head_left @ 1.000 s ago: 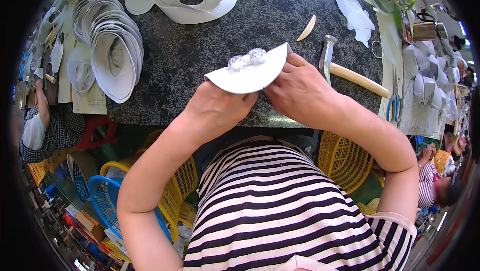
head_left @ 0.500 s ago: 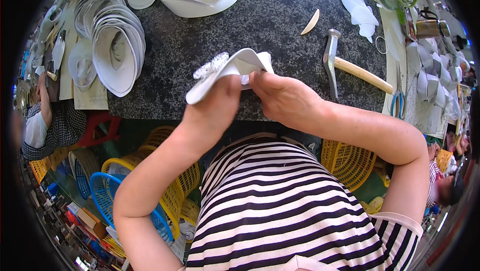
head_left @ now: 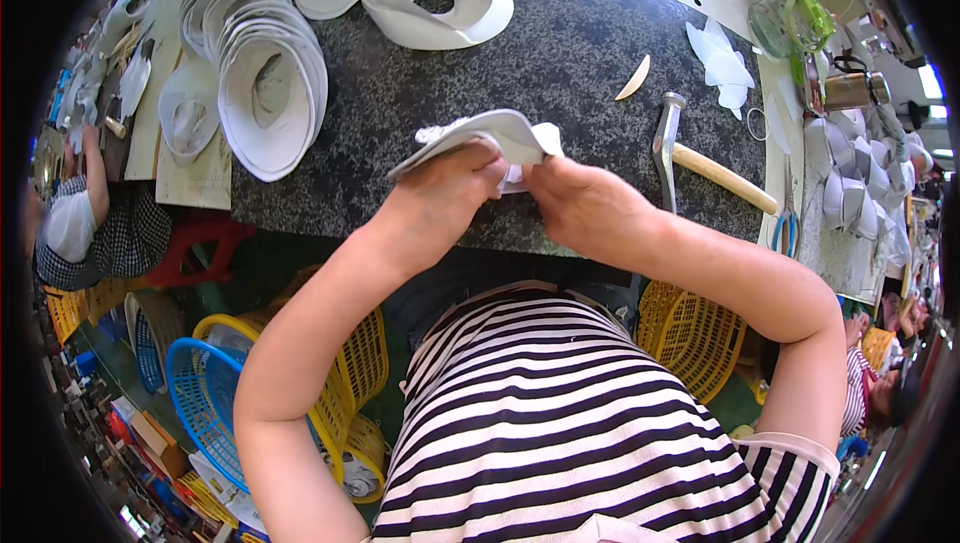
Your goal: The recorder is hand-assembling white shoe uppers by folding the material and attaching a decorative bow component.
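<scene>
Above the front edge of the dark speckled work slab [head_left: 400, 93], I hold a white shoe upper [head_left: 505, 130] with both hands. My left hand [head_left: 448, 188] is closed around its left part, near a sparkly silver ornament [head_left: 440, 130]. At the other end my right hand [head_left: 585, 198] pinches the edge, fingertips close to the left ones. The fingertips are partly hidden under the piece. To the right of my hands lie a hammer [head_left: 720, 175] with a wooden handle and a small curved tan blade-shaped piece [head_left: 634, 79].
Nested white uppers [head_left: 265, 93] stand at the left, more white uppers [head_left: 435, 3] at the back. White cut pieces [head_left: 722, 63], blue-handled scissors [head_left: 787, 228] and a green-rimmed container [head_left: 805, 18] are on the right. Blue [head_left: 205, 403] and yellow baskets [head_left: 692, 338] stand below the slab. Another person [head_left: 75, 213] is at far left.
The upper has turned in my hands, so its silver ornament shows less. My left hand has tilted and moved right with it. The whole view has shifted slightly.
</scene>
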### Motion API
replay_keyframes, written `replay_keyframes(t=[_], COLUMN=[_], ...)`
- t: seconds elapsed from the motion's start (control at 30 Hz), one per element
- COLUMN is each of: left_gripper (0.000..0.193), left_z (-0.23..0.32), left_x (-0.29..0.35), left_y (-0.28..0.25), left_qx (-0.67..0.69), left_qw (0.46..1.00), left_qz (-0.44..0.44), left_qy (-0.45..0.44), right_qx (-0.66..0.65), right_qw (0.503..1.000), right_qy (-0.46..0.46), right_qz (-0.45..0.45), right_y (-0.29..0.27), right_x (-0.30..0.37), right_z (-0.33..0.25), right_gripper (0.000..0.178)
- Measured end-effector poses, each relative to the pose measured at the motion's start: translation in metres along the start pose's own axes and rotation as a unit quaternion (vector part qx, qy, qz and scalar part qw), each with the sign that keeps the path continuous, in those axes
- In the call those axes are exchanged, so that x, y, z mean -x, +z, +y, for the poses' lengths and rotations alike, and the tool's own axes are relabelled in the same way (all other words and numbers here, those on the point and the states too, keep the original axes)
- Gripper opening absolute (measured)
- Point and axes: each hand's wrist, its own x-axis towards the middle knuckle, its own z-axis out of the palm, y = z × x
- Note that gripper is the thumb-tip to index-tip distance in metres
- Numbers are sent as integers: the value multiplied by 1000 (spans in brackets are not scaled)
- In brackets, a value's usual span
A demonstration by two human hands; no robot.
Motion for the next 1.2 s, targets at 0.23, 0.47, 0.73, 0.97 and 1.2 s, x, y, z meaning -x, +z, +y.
replay_keyframes(t=[0.23,0.47,0.73,0.97,1.2], left_gripper=[36,31,29,28,28], left_z=[5,11,8,3,10], left_x=[9,0,-5,2,-9], left_y=[10,10,6,3,-1], left_qx=[-225,-279,-257,-182,-220], left_qw=[969,952,958,980,970], left_qz=[-6,-14,10,1,-4], left_qy=[106,122,125,80,105], right_qx=[-14,-16,-35,-126,-138], right_qw=[999,987,971,982,973], right_qy=[6,92,172,118,158], right_qz=[34,132,162,77,96], right_y=[7,15,18,14,4], right_x=[3,4,-1,-4,4], right_z=[8,2,-3,-4,4], right_gripper=[13,26,29,41,56])
